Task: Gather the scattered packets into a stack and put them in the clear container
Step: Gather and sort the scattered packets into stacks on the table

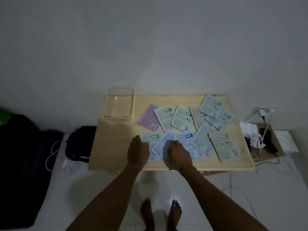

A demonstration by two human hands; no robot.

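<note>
Now | left hand (138,151) flat on green-tab packet (150,138) | right hand (179,153) flat on blue packet (188,140) | grip unclear

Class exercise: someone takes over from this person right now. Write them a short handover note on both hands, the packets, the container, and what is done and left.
Left hand: flat on the green-label packet, no grip closed.
Right hand: pressing on the blue-label packet, nothing lifted.
Other packets lie scattered, partly overlapping, across the table; the pink packet is nearest the clear container, which stands empty at the far left corner.
Done: nothing stacked.
Left: gather all, stack, load.
</note>
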